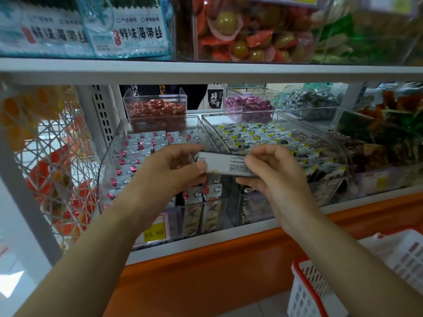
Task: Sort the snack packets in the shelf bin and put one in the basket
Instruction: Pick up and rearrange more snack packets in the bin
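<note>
Over clear shelf bin [107, 161], left hand [174, 170] and right hand [274, 177] pinch grey packet [225, 164], print unreadable; price tag [154, 233] reads 15.80.

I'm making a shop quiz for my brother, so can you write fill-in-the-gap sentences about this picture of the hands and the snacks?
1. The left hand pinches the left end of the snack packet, and the right hand pinches its ____ end.
2. The basket has white walls and a ____ rim.
3. The yellow price tag shows the number ____.

Missing words: right; red; 15.80
</note>
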`<state>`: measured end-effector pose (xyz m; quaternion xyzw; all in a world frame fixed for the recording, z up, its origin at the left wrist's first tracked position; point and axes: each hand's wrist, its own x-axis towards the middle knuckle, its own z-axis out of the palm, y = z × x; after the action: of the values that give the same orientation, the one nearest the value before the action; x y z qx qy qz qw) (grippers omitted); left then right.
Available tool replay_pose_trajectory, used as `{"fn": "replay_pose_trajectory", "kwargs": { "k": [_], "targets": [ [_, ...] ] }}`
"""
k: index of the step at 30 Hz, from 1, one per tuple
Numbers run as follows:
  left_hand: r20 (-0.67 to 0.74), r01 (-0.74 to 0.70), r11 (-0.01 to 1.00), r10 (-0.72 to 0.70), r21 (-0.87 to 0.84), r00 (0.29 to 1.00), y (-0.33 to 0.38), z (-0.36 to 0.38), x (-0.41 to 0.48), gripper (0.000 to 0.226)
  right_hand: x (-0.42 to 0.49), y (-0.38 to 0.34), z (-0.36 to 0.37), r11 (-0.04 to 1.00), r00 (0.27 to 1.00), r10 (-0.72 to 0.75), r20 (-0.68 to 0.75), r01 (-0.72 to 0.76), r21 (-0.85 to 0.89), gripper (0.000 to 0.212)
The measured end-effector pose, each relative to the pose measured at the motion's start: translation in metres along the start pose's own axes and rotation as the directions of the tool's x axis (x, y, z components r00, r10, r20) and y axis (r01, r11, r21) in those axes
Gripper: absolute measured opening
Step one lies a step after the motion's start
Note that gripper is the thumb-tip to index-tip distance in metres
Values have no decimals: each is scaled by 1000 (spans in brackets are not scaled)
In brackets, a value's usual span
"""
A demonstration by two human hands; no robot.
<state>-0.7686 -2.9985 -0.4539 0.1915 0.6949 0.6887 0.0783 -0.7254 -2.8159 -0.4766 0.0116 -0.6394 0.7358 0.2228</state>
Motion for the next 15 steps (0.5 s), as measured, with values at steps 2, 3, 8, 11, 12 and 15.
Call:
{"fn": "replay_pose_trajectory", "kwargs": {
  "k": [2,3,8,11,12,15],
  "targets": [
    [0,-18,999,18,33,1000,1,1,-1,38,0,0,1,1000,1000,-7,-6,7,-17,10],
    [-3,-29,997,29,66,1000,2,2,-1,38,-1,-1,2,1000,1000,-5,-9,4,-23,8],
    [40,-78,974,71,211,997,6,4,-5,37,-4,-4,2,997,998,1,-63,-6,-74,18],
    [70,-71,960,54,271,996,7,6,-6,30,-6,-6,2,993,997,-22,-80,12,-120,20],
    [69,-54,962,36,267,997,7,7,-6,24,-7,-7,3,990,996,-40,-78,28,-139,20],
    [30,-8,977,2,215,1000,7,12,-5,9,-8,-7,5,966,993,-112,-47,98,-239,22]
  ]
}}
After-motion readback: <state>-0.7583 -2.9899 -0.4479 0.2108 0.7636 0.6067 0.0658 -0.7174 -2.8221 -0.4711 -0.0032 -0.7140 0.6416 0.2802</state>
